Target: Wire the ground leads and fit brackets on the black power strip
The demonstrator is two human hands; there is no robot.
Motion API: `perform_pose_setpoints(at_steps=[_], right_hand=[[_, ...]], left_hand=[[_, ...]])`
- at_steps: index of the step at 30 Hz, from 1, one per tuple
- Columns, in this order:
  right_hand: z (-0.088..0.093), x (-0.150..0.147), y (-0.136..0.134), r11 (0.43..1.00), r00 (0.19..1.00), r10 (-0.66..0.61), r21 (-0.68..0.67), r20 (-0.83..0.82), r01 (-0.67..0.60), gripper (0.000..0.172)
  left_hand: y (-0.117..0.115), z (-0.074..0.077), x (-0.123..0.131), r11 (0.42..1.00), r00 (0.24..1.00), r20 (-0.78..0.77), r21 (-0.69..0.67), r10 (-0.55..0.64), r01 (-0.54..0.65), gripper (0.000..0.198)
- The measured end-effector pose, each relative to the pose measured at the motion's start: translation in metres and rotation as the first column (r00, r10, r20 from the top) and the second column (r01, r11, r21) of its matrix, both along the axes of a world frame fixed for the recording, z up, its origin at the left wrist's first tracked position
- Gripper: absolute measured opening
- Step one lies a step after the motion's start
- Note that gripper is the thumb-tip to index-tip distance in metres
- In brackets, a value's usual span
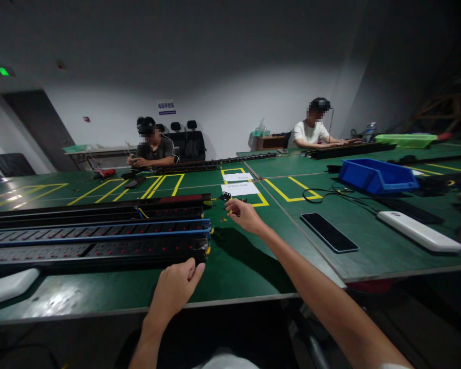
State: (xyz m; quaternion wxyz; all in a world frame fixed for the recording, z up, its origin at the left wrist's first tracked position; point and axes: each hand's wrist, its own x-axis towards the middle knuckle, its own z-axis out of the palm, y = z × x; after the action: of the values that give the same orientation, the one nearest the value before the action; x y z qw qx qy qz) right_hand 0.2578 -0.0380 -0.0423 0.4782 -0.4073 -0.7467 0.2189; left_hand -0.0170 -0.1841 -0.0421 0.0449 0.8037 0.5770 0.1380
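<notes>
Several long black power strips (138,249) with red dots along their faces lie side by side at the left, one with blue edges (119,234). At the near corner of the closest strip is my left hand (176,284), its fingers curled in and the thumb laid over them; what they grip is hidden. My right hand (246,215) reaches past the strip ends with thumb and fingers drawn together. Just beyond its fingertips shows a small black toothed piece (226,196). Tiny yellow bits lie under those fingers; whether the hand holds any of them I cannot make out.
A dark-screened phone (329,232), a white power bank (418,230) with a cable, and a blue bin (380,176) are to the right. White paper labels (239,188) lie ahead. Two people sit across the green table (253,277); another person's hand shows at the right edge.
</notes>
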Motion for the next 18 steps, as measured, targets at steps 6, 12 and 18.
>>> perform_pose_setpoints(at_steps=[6,12,18], right_hand=[[0.0,-0.0005,-0.0011,1.0,1.0,-0.015,0.002,0.022,0.015,0.037],[0.001,0.0003,-0.0021,0.999,1.0,-0.029,-0.034,0.014,0.029,0.041],[0.0018,-0.0013,-0.0033,0.999,0.997,-0.035,-0.013,0.064,0.036,0.041]], left_hand=[[0.0002,-0.0001,-0.0002,1.0,1.0,0.007,0.004,-0.008,0.008,0.042],[0.0007,-0.0022,-0.001,1.0,1.0,0.016,0.018,-0.013,0.013,0.042],[0.0007,-0.0015,-0.0005,1.0,1.0,0.019,0.015,-0.01,0.009,0.042]])
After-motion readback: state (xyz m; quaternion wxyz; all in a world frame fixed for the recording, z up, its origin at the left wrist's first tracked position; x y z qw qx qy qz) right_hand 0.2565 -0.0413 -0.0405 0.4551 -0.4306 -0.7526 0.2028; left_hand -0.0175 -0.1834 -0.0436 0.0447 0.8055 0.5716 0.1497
